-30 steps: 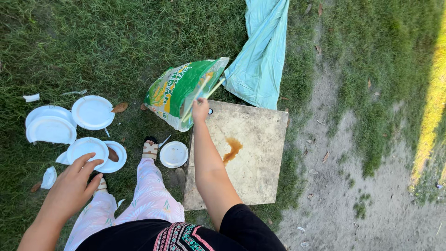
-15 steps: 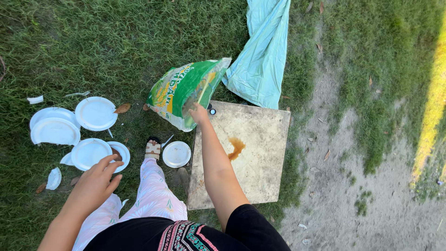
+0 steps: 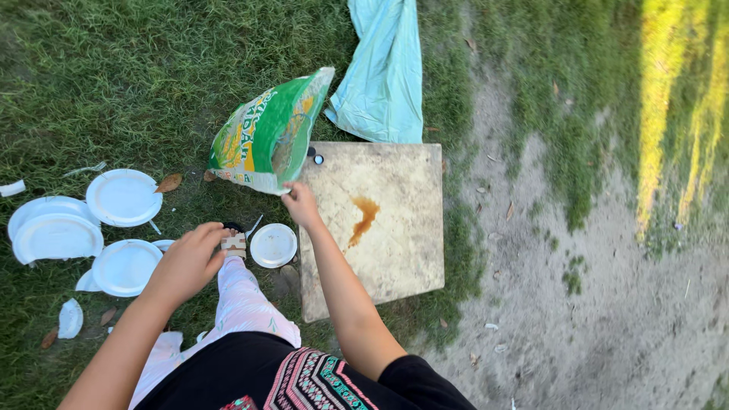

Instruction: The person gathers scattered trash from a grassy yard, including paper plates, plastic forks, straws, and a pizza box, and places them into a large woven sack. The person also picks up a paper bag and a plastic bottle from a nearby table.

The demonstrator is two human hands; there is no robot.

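The green and yellow plastic bag lies on the grass with its long axis running from lower left to upper right, its open mouth turned toward the stone slab beside it. The bag is glossy, crinkled film, half slumped. The right hand is at the bag's lower edge, fingers pinched on the rim of the film — closed on it, as far as the view shows. The left hand hangs above the person's sandalled foot, fingers loosely curled and holding nothing, near a small round white plate on the ground.

The slab is square, flat, pale and mottled, with a brown liquid stain near its middle. A light blue cloth lies crumpled beyond it. More white disposable plates — thin, round, some broken — are scattered on the grass to the left. To the right the grass gives way to bare sandy soil.
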